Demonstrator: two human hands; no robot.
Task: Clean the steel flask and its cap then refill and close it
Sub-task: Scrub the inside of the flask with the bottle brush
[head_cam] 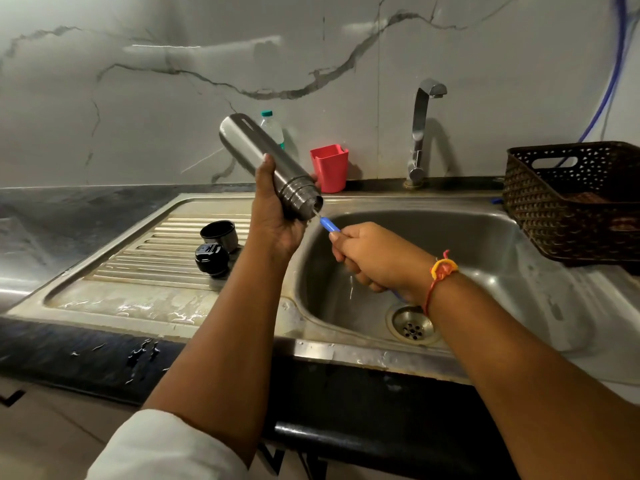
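The left hand (277,220) curls round the steel flask (249,143), base upper left, mouth lower right. The right hand (370,254), fisted on the blue brush handle (329,225), sits along that axis.

Left hand (277,220), raised, grips the flask (252,147); right hand (370,258), lower, fists round the brush handle (329,225).

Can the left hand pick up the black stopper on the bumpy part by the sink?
Probably not yet: the left hand grips the tilted steel flask. Nothing blocks the round black stopper itself, though.
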